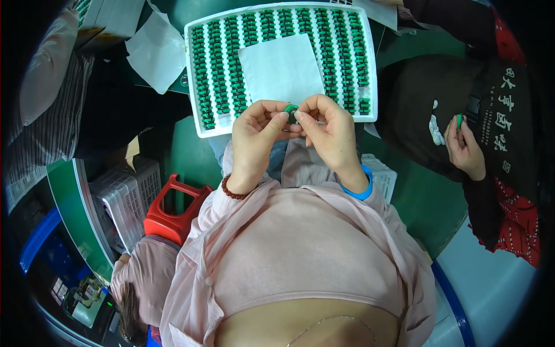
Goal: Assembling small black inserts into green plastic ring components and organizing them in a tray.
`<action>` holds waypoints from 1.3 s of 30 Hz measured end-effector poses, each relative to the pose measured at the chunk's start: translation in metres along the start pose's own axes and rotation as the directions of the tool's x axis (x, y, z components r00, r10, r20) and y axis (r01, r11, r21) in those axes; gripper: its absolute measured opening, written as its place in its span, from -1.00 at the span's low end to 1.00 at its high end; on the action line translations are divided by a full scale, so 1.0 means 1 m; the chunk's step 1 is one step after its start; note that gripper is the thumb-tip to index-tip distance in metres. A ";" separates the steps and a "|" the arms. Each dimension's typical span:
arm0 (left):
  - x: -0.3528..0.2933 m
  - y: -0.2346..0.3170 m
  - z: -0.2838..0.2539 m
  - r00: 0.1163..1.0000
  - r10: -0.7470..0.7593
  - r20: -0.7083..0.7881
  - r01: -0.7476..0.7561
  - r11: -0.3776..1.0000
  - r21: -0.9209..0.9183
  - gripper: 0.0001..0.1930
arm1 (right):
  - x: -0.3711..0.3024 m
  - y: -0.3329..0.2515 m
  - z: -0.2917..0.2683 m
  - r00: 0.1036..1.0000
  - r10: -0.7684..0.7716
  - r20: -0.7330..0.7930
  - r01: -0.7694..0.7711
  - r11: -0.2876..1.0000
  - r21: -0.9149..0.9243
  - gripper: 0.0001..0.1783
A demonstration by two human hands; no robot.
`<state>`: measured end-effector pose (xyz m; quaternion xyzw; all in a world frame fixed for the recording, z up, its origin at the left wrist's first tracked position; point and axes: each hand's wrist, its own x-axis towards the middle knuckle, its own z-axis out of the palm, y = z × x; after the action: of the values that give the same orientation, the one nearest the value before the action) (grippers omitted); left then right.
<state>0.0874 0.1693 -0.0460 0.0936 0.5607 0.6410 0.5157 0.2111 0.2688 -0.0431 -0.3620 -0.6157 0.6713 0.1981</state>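
Between the fingertips of both hands I hold a small green ring-shaped part with a dark middle (pixel 291 112). My left hand (pixel 261 128) pinches it from the left side, thumb and forefinger pressed to it. From the right, my right hand (pixel 328 128) grips the same part with thumb and fingers. Just beyond my hands lies a white tray (pixel 203 132) filled with rows of similar green and dark parts (pixel 217 69). A blank white sheet of paper (pixel 282 66) rests on top of the rows, close to my fingertips.
At the right, a co-worker's hand (pixel 464 149) holds a small green piece over a dark apron. Another white sheet (pixel 155 49) lies left of the tray. A red stool (pixel 173 211) and white plastic crates (pixel 124 196) stand lower left. Another person (pixel 147 277) sits behind.
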 end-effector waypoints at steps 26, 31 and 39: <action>-0.012 0.028 -0.053 0.679 0.705 0.204 -0.332 0.047 0.942 -0.74 | 0.005 0.006 -0.013 0.997 -0.081 0.001 0.081 0.996 0.034 -0.84; -0.011 0.025 -0.073 0.696 0.650 0.305 -0.314 -0.106 0.943 -0.80 | 0.013 0.024 -0.024 0.982 -0.170 -0.084 0.167 0.985 -0.036 -0.81; -0.008 0.024 -0.067 0.693 0.653 0.305 -0.258 -0.170 0.951 -0.87 | 0.012 0.023 -0.023 0.985 -0.164 -0.061 0.158 0.984 -0.081 -0.79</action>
<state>0.0308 0.1251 -0.0463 0.5154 0.8249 0.2254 -0.0546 0.2237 0.2895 -0.0680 -0.3408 -0.6610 0.6165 0.2586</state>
